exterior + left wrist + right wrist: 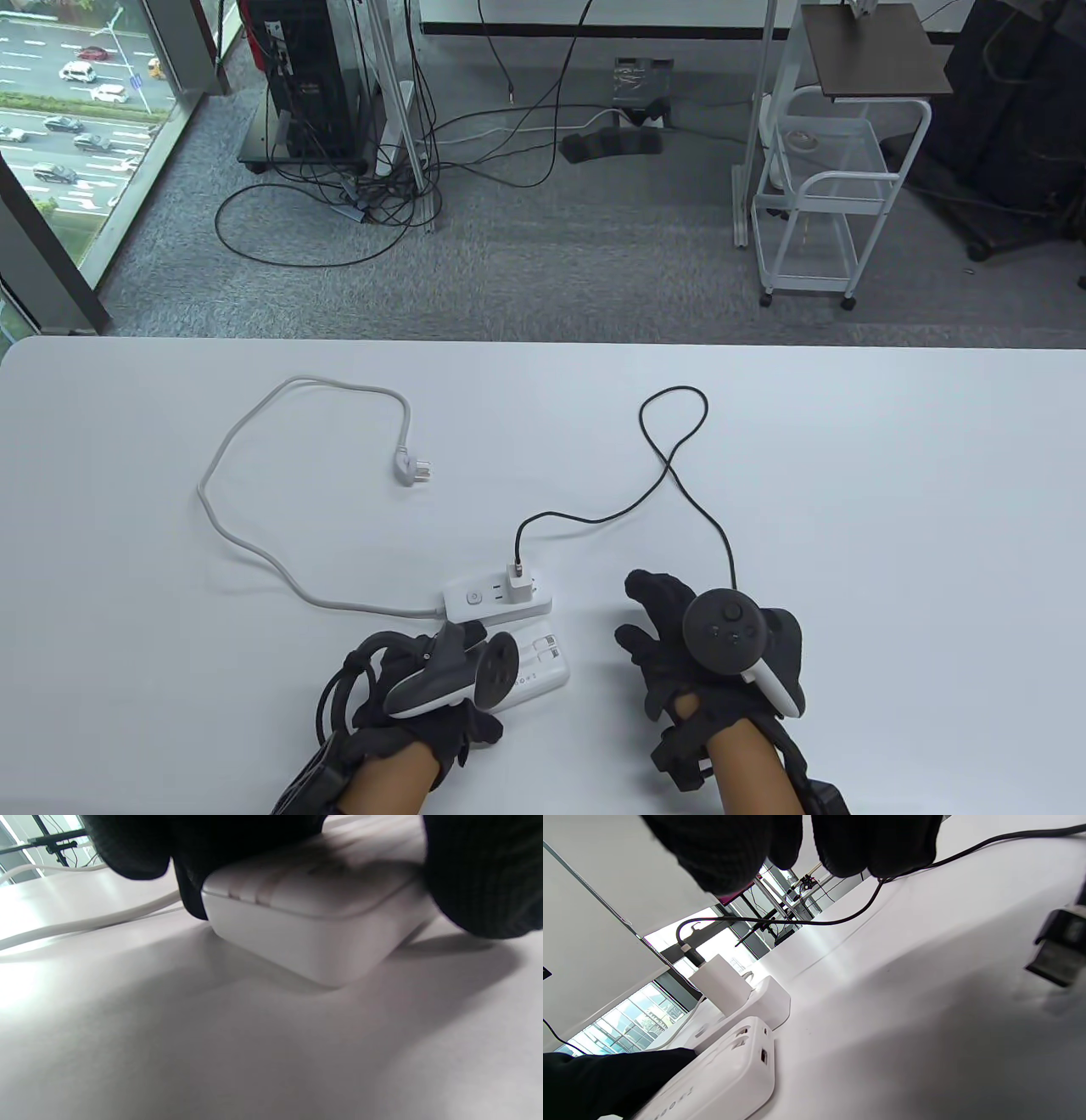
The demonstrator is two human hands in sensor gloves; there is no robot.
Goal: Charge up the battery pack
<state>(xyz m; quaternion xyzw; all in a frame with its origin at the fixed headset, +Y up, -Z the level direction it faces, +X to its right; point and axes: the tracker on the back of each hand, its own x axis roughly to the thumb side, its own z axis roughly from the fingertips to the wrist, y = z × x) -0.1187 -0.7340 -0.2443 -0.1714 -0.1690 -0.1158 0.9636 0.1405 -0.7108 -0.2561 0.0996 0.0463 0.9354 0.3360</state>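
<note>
Two gloved hands: low at the near edge of the white table (848, 475).
Battery pack (539, 666): white, flat on the table, just in front of the power strip (496, 594).
Left hand (424, 688): rests on the pack's left end, fingers over its top and side.
Right hand (704, 654): beside the pack, apart from it; whether its fingers pinch the black cable (670, 463) cannot be told.
Charger (518, 584): white, plugged into the strip, black cable attached.
Strip's own plug (413, 466): loose on the table.
</note>
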